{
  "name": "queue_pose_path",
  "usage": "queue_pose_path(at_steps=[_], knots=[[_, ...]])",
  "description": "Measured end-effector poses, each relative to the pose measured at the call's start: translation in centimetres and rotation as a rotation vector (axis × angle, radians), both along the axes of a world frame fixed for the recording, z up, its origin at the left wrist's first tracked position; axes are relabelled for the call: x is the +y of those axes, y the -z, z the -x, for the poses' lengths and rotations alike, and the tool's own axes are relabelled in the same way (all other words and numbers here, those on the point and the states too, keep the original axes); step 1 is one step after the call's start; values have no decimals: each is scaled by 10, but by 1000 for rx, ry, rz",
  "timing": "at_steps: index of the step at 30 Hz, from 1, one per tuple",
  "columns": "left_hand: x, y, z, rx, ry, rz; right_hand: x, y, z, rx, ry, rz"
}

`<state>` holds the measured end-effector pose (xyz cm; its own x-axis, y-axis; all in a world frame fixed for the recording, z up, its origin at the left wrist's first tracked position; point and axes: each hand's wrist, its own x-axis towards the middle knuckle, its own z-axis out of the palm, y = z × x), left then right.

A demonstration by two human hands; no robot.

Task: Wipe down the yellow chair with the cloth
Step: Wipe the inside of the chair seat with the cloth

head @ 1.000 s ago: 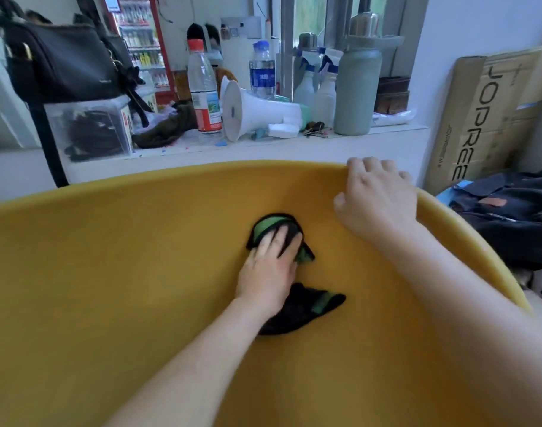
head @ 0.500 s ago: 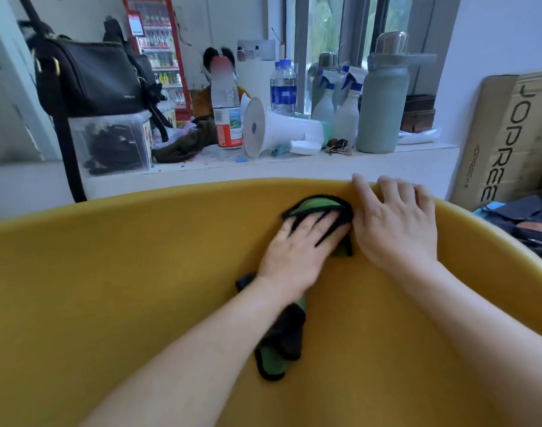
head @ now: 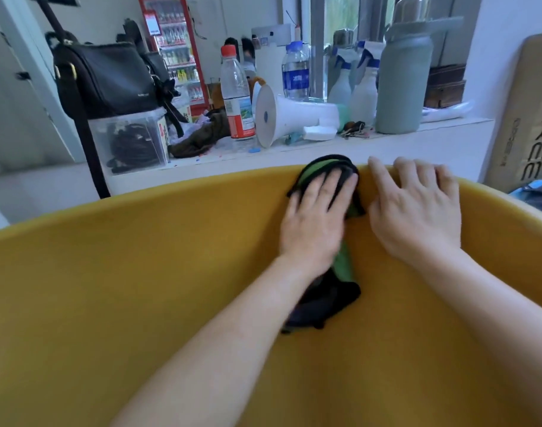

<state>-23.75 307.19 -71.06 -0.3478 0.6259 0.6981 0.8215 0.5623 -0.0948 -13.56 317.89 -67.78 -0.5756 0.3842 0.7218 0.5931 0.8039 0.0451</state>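
Note:
The yellow chair (head: 140,288) fills the lower view; its curved back rim runs across the middle. A black and green cloth (head: 328,300) lies on the inner back, from the rim down under my wrist. My left hand (head: 316,220) presses flat on the cloth's upper part at the rim, fingers spread over it. My right hand (head: 417,208) rests flat on the chair back just to the right of the cloth, fingertips at the rim, holding nothing.
Behind the chair a white ledge (head: 417,140) carries a black bag (head: 109,75) on a clear box, water bottles, a white megaphone (head: 291,115), spray bottles and a tall grey-green flask (head: 402,78). A cardboard box (head: 528,118) leans at the right.
My left hand has pushed the cloth up the chair back from the middle to the rim, next to my right hand. The view has tilted up slightly.

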Motion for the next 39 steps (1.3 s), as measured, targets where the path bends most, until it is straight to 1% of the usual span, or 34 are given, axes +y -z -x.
queue_pose_path(at_steps=[1, 2, 4, 6, 7, 9, 10, 11, 13, 14, 15, 16, 17, 19, 20, 22, 24, 25, 27, 29, 31, 32, 33, 34, 35, 36, 37, 38, 39], knots=[[-21, -8, 18, 41, -68, 25, 1, 0, 0, 3, -8, -1], [-48, -16, 37, 27, -164, 16, 1, 1, -1, 9, -10, 6], [-110, -30, 72, -60, -396, -68, -1, -1, 0, 27, -15, 12], [-155, -33, 85, -92, -504, -140, -3, 0, 2, 39, -10, 22], [-157, -30, 85, -91, -527, -159, -4, 0, 4, 48, -3, 33], [-131, -22, 73, -67, -493, -184, -6, -3, 7, 56, 18, 64], [-109, -14, 62, -40, -417, -152, -7, -3, 7, 47, 21, 74], [-85, -2, 48, -5, -312, -61, -7, -3, 7, 34, 16, 75], [-56, 27, 20, 19, -85, 229, -3, -1, 0, -12, -5, 45], [-61, 34, 18, 51, -58, 340, 0, -1, -4, -32, -20, 20], [-81, 30, 25, 89, -86, 379, 1, -1, -6, -38, -39, 3], [-109, 24, 38, 118, -180, 359, 1, -3, -7, -36, -53, -5], [-143, 21, 51, 86, -298, 310, 2, -3, -7, -31, -60, -5], [-212, 14, 71, 42, -488, 135, -1, -3, -4, -26, -66, 18], [-235, 14, 73, 0, -524, 25, -3, -2, -4, -35, -58, 34], [-234, 20, 65, -129, -546, -139, -7, -4, -3, -48, -37, 54], [-192, 27, 55, -254, -527, -227, -10, -8, -5, -75, -18, 61], [-165, 29, 49, -291, -480, -235, -11, -8, -7, -90, -11, 67], [-114, 32, 32, -276, -324, -160, -11, -9, -9, -107, -7, 69], [-73, 41, 4, -286, -213, -16, -12, -13, -13, -137, -20, 64], [-46, 57, -31, -251, -33, 203, -10, -16, -20, -182, -38, 71], [-42, 62, -45, -203, 64, 340, -8, -17, -24, -203, -57, 70], [-46, 57, -42, -85, 148, 456, -6, -20, -28, -218, -78, 67], [-55, 46, -26, 83, 186, 519, -6, -23, -34, -232, -99, 67], [-68, 30, -8, 200, 139, 546, -7, -24, -41, -236, -107, 80], [-80, 13, 13, 201, 24, 540, -8, -25, -50, -221, -99, 97], [-93, -3, 32, 128, -110, 477, -7, -22, -60, -187, -86, 114], [-103, -14, 43, 50, -197, 386, -6, -18, -71, -140, -77, 124], [-105, -20, 45, -46, -206, 291, -7, -13, -79, -96, -83, 132]])
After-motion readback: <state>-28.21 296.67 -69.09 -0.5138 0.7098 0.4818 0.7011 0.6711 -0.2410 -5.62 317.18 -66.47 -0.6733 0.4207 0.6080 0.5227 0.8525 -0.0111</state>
